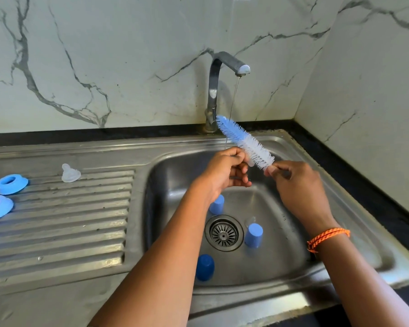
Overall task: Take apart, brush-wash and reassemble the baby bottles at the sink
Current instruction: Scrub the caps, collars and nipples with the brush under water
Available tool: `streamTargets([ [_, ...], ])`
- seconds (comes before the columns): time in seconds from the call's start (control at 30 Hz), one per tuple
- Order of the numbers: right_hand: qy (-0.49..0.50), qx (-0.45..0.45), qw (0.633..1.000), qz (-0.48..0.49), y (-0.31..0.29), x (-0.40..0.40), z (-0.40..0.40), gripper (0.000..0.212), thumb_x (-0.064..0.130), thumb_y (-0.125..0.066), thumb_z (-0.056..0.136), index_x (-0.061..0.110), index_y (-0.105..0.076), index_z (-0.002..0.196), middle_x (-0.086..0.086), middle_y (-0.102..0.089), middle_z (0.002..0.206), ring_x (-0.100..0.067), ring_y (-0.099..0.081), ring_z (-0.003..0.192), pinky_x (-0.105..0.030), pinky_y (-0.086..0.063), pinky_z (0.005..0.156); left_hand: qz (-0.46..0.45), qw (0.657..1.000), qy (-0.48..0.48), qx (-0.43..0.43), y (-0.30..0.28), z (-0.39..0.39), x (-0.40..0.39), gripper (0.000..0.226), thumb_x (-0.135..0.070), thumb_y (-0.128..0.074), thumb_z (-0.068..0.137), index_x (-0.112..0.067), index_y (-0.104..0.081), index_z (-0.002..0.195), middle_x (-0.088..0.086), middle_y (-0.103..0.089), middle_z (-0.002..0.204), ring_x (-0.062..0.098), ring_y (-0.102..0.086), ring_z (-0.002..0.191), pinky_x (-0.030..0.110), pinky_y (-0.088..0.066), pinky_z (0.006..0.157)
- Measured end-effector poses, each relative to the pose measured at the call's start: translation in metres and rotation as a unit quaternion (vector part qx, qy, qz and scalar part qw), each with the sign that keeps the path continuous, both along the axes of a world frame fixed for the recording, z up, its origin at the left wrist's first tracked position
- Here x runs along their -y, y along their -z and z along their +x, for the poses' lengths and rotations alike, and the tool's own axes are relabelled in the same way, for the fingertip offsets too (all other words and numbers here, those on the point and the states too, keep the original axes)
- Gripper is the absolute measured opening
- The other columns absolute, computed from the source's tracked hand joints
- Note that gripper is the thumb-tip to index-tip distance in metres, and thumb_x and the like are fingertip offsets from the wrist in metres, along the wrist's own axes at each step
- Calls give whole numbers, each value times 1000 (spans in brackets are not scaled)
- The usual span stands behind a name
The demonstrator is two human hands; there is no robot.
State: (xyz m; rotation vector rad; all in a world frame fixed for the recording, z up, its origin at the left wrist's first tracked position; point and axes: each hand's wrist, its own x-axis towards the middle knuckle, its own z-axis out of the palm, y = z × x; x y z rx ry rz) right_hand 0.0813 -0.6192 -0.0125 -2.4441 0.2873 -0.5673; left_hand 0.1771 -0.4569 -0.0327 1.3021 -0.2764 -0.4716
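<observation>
Forearms nearest me; my right grip (295, 182) pinched the bottle brush (244, 142) over the steel sink (293, 147), left grip (224, 171) curled around something unidentifiable. No legible writing; marble walls.

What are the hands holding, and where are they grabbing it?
The right hand grips the bottle brush at its handle end, just below the bristles. The left hand pinches something small and clear beside the bristles; what it is cannot be told.
</observation>
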Motion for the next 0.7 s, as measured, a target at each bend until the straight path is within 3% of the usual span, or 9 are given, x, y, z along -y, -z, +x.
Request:
streamTargets([
  [0.1, -3, 14, 1000, 20, -4, 1, 0, 18, 27, -64, 102, 28, -78, 91, 0, -67, 73, -20, -58, 67, -34, -46, 63, -10, 997, -74, -20, -4, 2, 0, 28, -20, -54, 102, -9, -65, 80, 6, -55, 65, 20, -55, 51, 37, -61, 58],
  [0.23, -17, -5, 998, 57, -12, 15, -8, 22, 32, -64, 101, 30, -78, 85, 15, -61, 59, -3, -52, 50, -26, -32, 51, 4, 981, -195, 7, 2, 12, -14, 21, -30, -70, 100, -11, -67, 90, -1, -55, 58, 13, -47, 41, 27, -52, 46],
  [0.33, -31, -41, 997, 49, -16, 24, -13, 24, 33, -65, 102, 30, -78, 82, 22, -64, 61, 0, -52, 48, -24, -33, 51, 28, 966, -258, 17, 7, 19, -21, 17, -25, -67, 103, -9, -71, 98, -3, -59, 56, 7, -41, 37, 20, -36, 38],
  [0.4, -40, -54, 997, 42, -18, 28, -14, 25, 33, -65, 102, 29, -79, 81, 24, -66, 66, 2, -55, 53, -17, -34, 51, 33, 959, -280, 19, 7, 20, -22, 16, -21, -62, 105, -10, -74, 105, -2, -64, 63, 6, -46, 39, 21, -35, 37],
  [0.6, -88, -62, 994, 15, -12, 24, -11, 23, 27, -66, 102, 26, -80, 84, 28, -59, 55, 11, -55, 55, -8, -38, 53, 24, 968, -249, 3, 6, 19, -21, 24, -12, -49, 110, -11, -72, 103, 1, -61, 65, 8, -43, 38, 24, -44, 41],
  [0.7, -79, -44, 996, 4, -6, 17, -8, 21, 25, -67, 102, 26, -80, 85, 21, -67, 68, 11, -59, 66, -5, -40, 60, 9, 984, -178, -11, 4, 16, -18, 27, -11, -42, 112, -10, -66, 98, 2, -55, 68, 12, -44, 44, 27, -50, 49],
])
